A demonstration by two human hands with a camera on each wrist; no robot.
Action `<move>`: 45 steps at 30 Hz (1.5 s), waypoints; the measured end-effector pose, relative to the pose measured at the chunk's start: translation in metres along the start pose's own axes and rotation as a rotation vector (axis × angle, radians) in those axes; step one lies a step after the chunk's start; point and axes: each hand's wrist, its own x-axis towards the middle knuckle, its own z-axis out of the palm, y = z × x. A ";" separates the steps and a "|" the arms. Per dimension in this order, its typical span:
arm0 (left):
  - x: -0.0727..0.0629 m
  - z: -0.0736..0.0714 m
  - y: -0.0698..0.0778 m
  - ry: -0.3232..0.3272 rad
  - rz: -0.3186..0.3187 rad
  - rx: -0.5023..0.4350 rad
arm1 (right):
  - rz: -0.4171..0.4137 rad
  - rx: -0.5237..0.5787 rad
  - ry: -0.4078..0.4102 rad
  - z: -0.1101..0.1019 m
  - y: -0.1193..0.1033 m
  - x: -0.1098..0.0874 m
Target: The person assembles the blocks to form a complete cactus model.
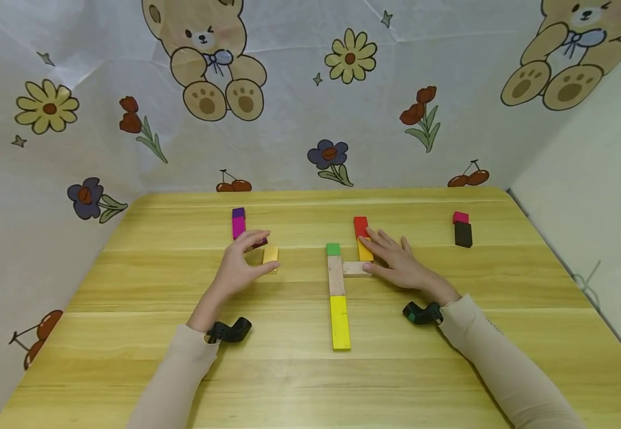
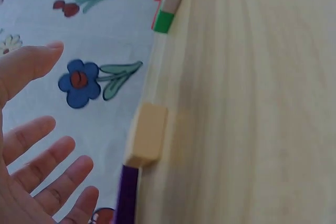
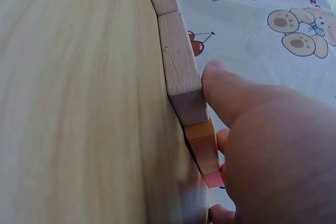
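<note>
My left hand [image 1: 233, 271] is spread around a pale yellow block [image 1: 270, 254], thumb and fingers apart. In the left wrist view that block [image 2: 148, 135] stands clear of the fingers, touching a dark purple block [image 2: 126, 195]. My right hand [image 1: 400, 266] lies over an orange block [image 1: 365, 252] and a plain wooden block [image 1: 354, 269], fingers extended. Its thumb is at the end of the wooden block [image 3: 181, 56] in the right wrist view. A red block [image 1: 360, 225] joins the orange one. Left of these runs a column of green [image 1: 333, 249], plain wood [image 1: 335, 277] and yellow [image 1: 340, 325] blocks.
Behind my left hand lie a magenta block [image 1: 239, 227] and a purple block [image 1: 238, 212]. At the back right are a pink block [image 1: 460, 217] and a black block [image 1: 463, 235]. A printed cloth [image 1: 289, 119] hangs at the wooden table's [image 1: 396, 381] back edge.
</note>
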 end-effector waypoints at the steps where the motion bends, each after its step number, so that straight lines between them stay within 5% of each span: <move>1: 0.000 -0.001 -0.003 -0.001 -0.012 -0.007 | 0.001 0.001 0.000 0.000 0.000 0.000; 11: -0.002 0.005 -0.016 -0.056 -0.144 0.037 | 0.011 -0.002 0.004 0.001 0.001 -0.001; 21: -0.002 0.007 -0.028 -0.076 -0.143 0.059 | 0.022 0.002 -0.006 0.001 0.000 -0.001; 31: -0.002 0.003 -0.031 -0.122 -0.204 -0.022 | 0.011 0.003 -0.001 0.001 0.001 -0.001; 39: 0.001 0.003 -0.031 -0.079 -0.201 0.010 | 0.020 0.001 -0.007 0.000 0.000 -0.002; 45: 0.021 0.011 -0.020 -0.025 -0.195 0.000 | 0.018 0.002 -0.005 0.001 0.000 -0.002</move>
